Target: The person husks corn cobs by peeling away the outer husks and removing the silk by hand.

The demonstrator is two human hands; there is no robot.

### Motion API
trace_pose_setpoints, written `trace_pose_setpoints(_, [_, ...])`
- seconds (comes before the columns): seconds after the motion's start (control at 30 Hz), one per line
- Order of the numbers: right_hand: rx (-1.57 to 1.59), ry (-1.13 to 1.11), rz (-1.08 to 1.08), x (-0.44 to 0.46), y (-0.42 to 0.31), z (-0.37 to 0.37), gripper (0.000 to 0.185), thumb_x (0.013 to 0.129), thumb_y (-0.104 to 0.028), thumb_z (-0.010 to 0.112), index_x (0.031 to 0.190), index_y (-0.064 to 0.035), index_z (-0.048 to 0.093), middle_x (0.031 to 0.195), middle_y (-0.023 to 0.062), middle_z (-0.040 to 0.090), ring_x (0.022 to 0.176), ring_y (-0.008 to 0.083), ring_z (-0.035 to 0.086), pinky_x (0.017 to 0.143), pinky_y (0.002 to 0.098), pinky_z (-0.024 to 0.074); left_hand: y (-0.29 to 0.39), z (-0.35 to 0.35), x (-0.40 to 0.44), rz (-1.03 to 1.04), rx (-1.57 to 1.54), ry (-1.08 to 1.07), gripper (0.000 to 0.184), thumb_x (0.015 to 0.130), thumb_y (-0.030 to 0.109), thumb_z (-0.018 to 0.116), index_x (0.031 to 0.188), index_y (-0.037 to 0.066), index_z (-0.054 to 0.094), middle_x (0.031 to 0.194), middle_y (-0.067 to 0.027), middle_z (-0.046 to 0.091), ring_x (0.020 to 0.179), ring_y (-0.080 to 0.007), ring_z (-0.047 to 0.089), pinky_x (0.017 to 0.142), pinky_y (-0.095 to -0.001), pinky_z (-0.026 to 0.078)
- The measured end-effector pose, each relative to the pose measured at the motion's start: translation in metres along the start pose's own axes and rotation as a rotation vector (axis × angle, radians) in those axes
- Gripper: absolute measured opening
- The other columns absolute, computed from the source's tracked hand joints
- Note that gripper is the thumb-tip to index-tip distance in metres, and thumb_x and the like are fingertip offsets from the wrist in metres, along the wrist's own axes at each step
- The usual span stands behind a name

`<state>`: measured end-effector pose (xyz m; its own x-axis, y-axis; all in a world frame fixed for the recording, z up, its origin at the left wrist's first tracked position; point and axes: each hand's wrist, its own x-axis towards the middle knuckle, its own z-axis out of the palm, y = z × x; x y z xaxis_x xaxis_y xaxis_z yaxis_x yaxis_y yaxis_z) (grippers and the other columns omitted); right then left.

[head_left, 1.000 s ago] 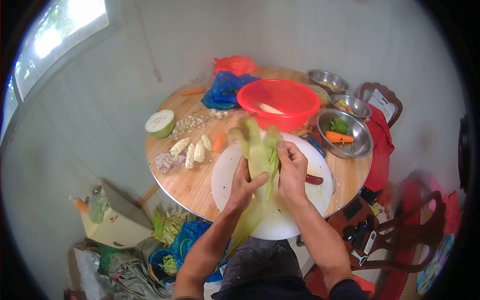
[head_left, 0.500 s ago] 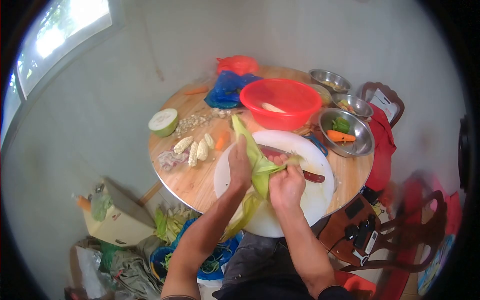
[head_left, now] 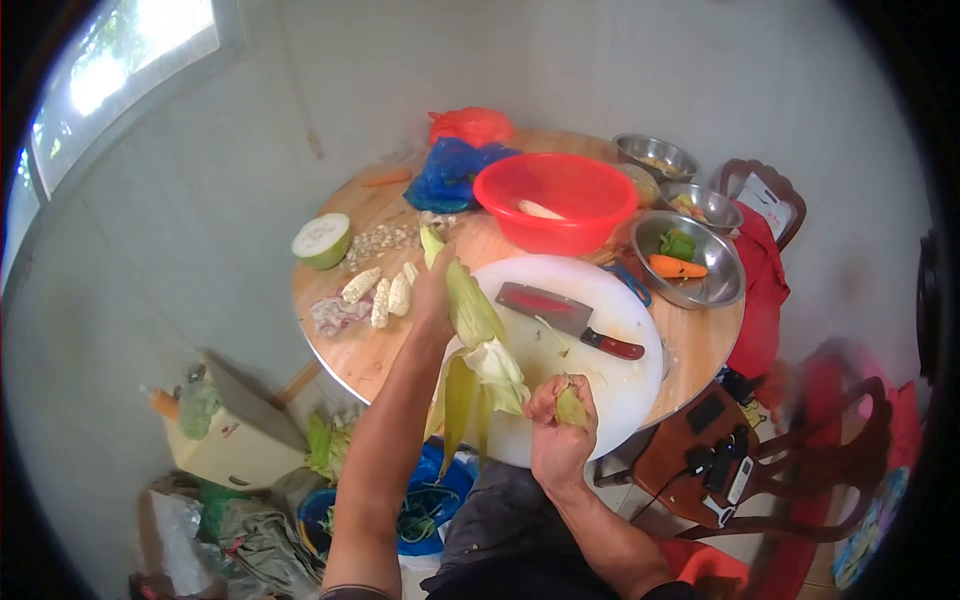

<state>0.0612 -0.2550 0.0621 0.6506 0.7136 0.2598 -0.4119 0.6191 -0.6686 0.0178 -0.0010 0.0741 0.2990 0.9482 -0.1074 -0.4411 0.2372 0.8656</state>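
My left hand (head_left: 432,300) is closed around the upper part of an ear of corn (head_left: 476,318) in its green husk. The ear slants down toward me, with peeled husk leaves (head_left: 458,400) hanging from its lower end. Close by that lower end, my right hand (head_left: 562,445) is a closed fist with a bit of green husk (head_left: 572,408) in it. Under both hands lies a round white cutting board (head_left: 625,385). On it rests a cleaver (head_left: 545,306) with a dark red handle, beside a thin green scrap.
A red basin (head_left: 555,238) with a pale ear inside stands behind the board. Steel bowls, one holding a carrot (head_left: 677,267), are at right. Several peeled corn pieces (head_left: 381,302) and a cut gourd (head_left: 321,241) lie left. A blue bag (head_left: 425,510) with green scraps is below the table.
My right hand has pulled down toward me, away from the ear, with husk in it. My left hand has moved left and up with the corn. The cleaver is now uncovered.
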Motion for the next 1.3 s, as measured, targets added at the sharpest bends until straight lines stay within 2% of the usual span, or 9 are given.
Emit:
trace_pose_setpoints(0.27, [-0.26, 0.092, -0.067, -0.024, -0.008, -0.032, 0.019, 0.104, -0.023, 0.051, 0.091, -0.011, 0.045, 0.076, 0.0002, 0.04, 0.065, 0.0122, 0.037, 0.064, 0.0304, 0.0356, 0.045, -0.057, 0.022, 0.062, -0.327, 0.087, 0.052, 0.095, 0.049, 0.064, 0.119, 0.004, 0.056, 0.098, -0.0099, 0.062, 0.076, -0.0245, 0.063, 0.073, -0.0432, 0.058])
trace_pose_setpoints(0.53, [0.354, 0.098, 0.086, 0.061, -0.006, 0.007, 0.025, 0.109, -0.033, 0.045, 0.096, -0.0124, 0.048, 0.078, -0.0016, 0.041, 0.071, 0.0124, 0.037, 0.073, 0.0323, 0.0362, 0.097, -0.04, -0.034, 0.206, -0.255, -0.036, 0.042, 0.095, 0.047, 0.066, 0.102, 0.007, 0.057, 0.078, -0.0093, 0.062, 0.064, -0.0221, 0.062, 0.057, -0.0358, 0.054])
trace_pose_setpoints(0.67, [0.383, 0.027, 0.126, 0.04, 0.021, 0.043, 0.033, 0.109, -0.041, 0.044, 0.092, -0.0123, 0.048, 0.077, -0.0015, 0.038, 0.071, 0.0138, 0.037, 0.074, 0.0316, 0.0352, 0.152, -0.065, -0.042, 0.453, -0.051, -0.055, 0.037, 0.095, 0.041, 0.067, 0.102, 0.005, 0.057, 0.081, -0.0102, 0.064, 0.065, -0.0195, 0.063, 0.058, -0.035, 0.054])
trace_pose_setpoints(0.77, [0.349, 0.054, 0.154, 0.032, 0.059, 0.076, 0.034, 0.109, -0.037, 0.044, 0.086, -0.0115, 0.046, 0.078, -0.0005, 0.04, 0.072, 0.0143, 0.039, 0.076, 0.0336, 0.0394, 0.197, -0.074, -0.067, 0.836, 0.291, -0.029, 0.036, 0.094, 0.034, 0.07, 0.105, 0.003, 0.056, 0.084, -0.0107, 0.064, 0.065, -0.019, 0.064, 0.058, -0.033, 0.054])
trace_pose_setpoints(0.9, [0.196, -0.068, 0.105, 0.028, 0.123, 0.114, 0.025, 0.106, -0.024, 0.044, 0.086, -0.0087, 0.05, 0.082, 0.0033, 0.047, 0.078, 0.0159, 0.047, 0.081, 0.0361, 0.0444, 0.23, -0.08, -0.098, 1.075, 0.513, 0.176, 0.037, 0.092, 0.029, 0.074, 0.106, 0.0, 0.056, 0.084, -0.0101, 0.064, 0.065, -0.0189, 0.064, 0.058, -0.0317, 0.053])
trace_pose_setpoints(1.0, [-0.2, -0.329, 0.127, 0.028, 0.158, 0.14, 0.025, 0.104, -0.023, 0.045, 0.107, -0.0006, 0.058, 0.103, 0.0099, 0.06, 0.101, 0.0199, 0.056, 0.095, 0.0358, 0.0452, 0.232, -0.08, -0.105, 1.108, 0.524, 0.174, 0.036, 0.093, 0.029, 0.073, 0.107, 0.0, 0.056, 0.084, -0.0096, 0.064, 0.066, -0.0187, 0.064, 0.058, -0.0316, 0.053])
trace_pose_setpoints(1.13, [-0.086, -0.389, 0.146, 0.025, 0.22, 0.145, 0.04, 0.107, -0.028, 0.048, 0.13, 0.0039, 0.057, 0.131, 0.0131, 0.056, 0.125, 0.0211, 0.051, 0.107, 0.0338, 0.0408, 0.217, -0.095, -0.095, 1.118, 0.632, 0.179, 0.033, 0.093, 0.026, 0.073, 0.106, 0.0, 0.056, 0.084, -0.0089, 0.064, 0.065, -0.0184, 0.064, 0.058, -0.0316, 0.052])
trace_pose_setpoints(1.23, [-0.238, -0.495, 0.313, 0.039, 0.18, 0.115, 0.054, 0.11, -0.037, 0.041, 0.147, 0.0022, 0.045, 0.142, 0.0139, 0.053, 0.137, 0.0204, 0.045, 0.115, 0.0346, 0.0347, 0.193, -0.103, -0.097, 0.999, 0.551, 0.103, 0.031, 0.096, 0.028, 0.068, 0.103, 0.001, 0.056, 0.081, -0.0091, 0.064, 0.063, -0.0179, 0.063, 0.056, -0.0315, 0.052])
trace_pose_setpoints(1.3, [-0.253, -0.523, 0.299, 0.04, 0.159, 0.101, 0.059, 0.109, -0.043, 0.041, 0.145, 0.0035, 0.046, 0.14, 0.0157, 0.055, 0.134, 0.0214, 0.048, 0.114, 0.0346, 0.0352, 0.172, -0.098, -0.099, 0.642, 0.167, -0.048, 0.036, 0.098, 0.039, 0.061, 0.1, 0.003, 0.059, 0.078, -0.0079, 0.062, 0.065, -0.0177, 0.063, 0.055, -0.0304, 0.051])
